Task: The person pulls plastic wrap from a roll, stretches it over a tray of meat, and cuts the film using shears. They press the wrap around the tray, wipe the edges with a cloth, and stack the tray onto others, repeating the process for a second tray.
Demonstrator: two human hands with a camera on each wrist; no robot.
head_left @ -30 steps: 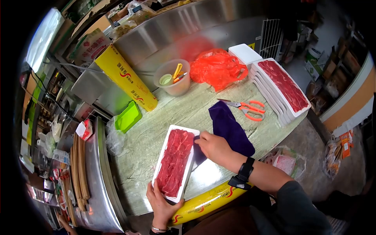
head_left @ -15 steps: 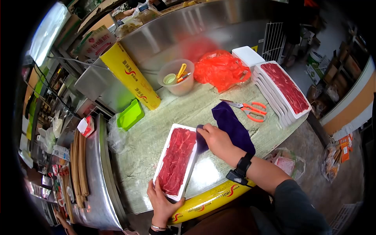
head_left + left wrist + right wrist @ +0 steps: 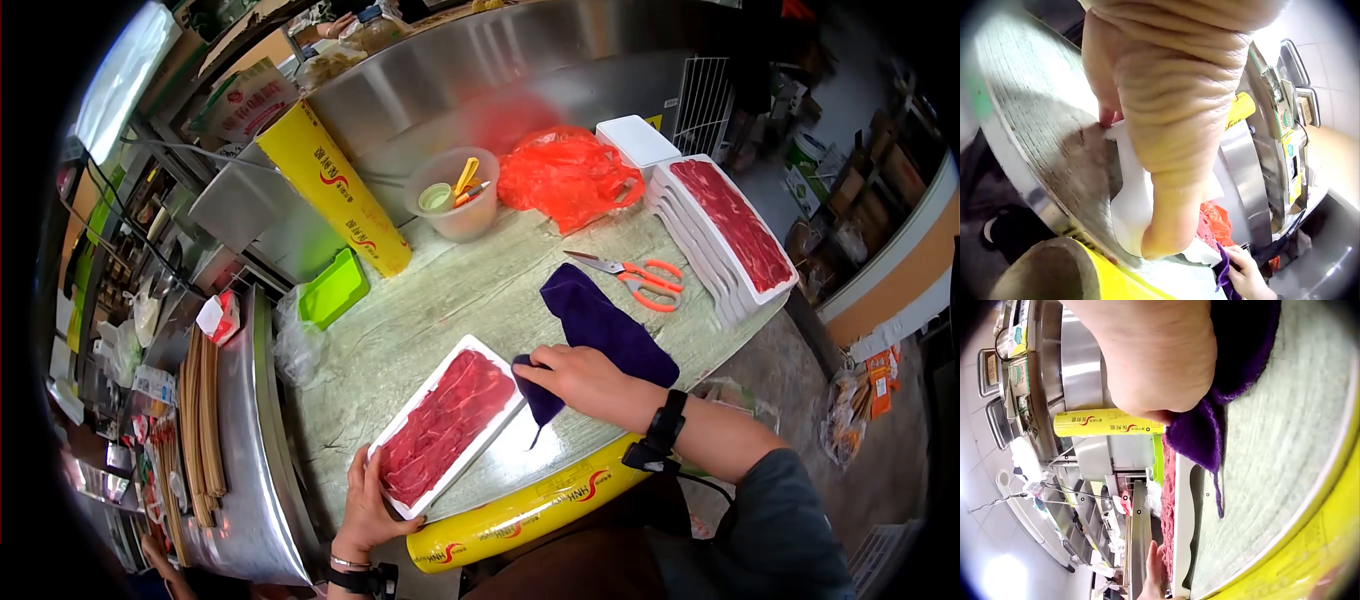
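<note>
A white foam tray (image 3: pixel 502 424) filled with sliced red meat (image 3: pixel 445 425) lies at a slant on the table. My left hand (image 3: pixel 365 507) grips its near left end, thumb on one side and fingers on the other; in the left wrist view the thumb (image 3: pixel 1175 219) lies along the tray's white wall. My right hand (image 3: pixel 590 382) pinches a bunched corner of a dark purple cloth (image 3: pixel 605 325) right at the tray's right rim. A thin string hangs from that corner of the cloth (image 3: pixel 1197 437) in the right wrist view. The rest of it spreads behind the hand.
Orange-handled scissors (image 3: pixel 640 280) lie beyond the cloth. Stacked trays (image 3: pixel 700 250) topped with meat stand at the right, beside a red plastic bag (image 3: pixel 565 180). A plastic tub (image 3: pixel 452 215), green tray (image 3: pixel 335 290) and upright yellow roll (image 3: pixel 340 195) stand behind. Another yellow roll (image 3: pixel 530 510) lies along the front edge.
The meat tray has turned clockwise, its near end swinging left with my left hand. My right hand has shifted slightly right and nearer, drawing the cloth's corner along the rim.
</note>
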